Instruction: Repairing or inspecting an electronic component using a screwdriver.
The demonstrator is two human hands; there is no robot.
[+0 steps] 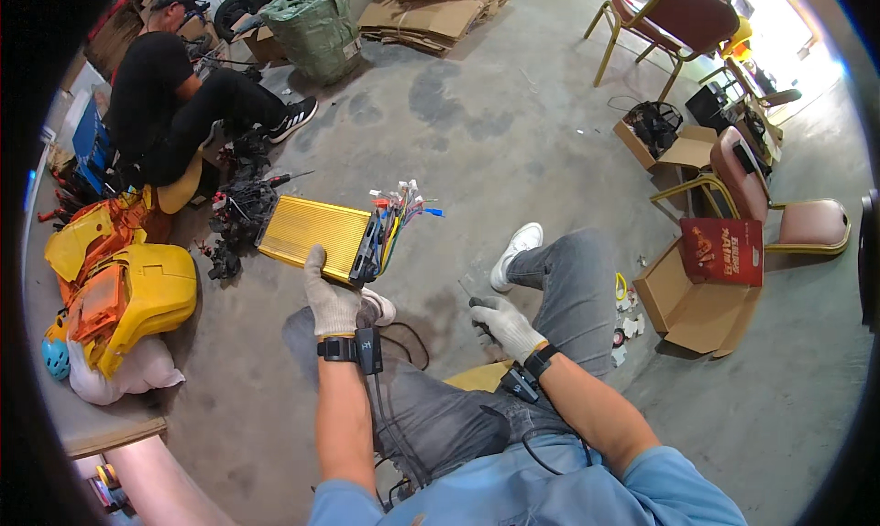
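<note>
My left hand (330,297), in a pale work glove, grips a gold finned metal controller box (316,233) by its near edge. Out of the box's black right end fans a bundle of coloured wires (401,216) with several white, red and blue plugs. Lower down, above my lap, my right hand (506,326), also gloved, is closed round a screwdriver (473,299). Its dark handle is mostly hidden in the fist, and the thin shaft points up and left, apart from the box.
A dark heap of cables and parts (243,196) lies left of the box. Yellow and orange plastic shells (147,297) are piled at left. Beyond them a co-worker in black (165,95) sits low. An open cardboard box (701,306) and a chair (742,173) stand at right.
</note>
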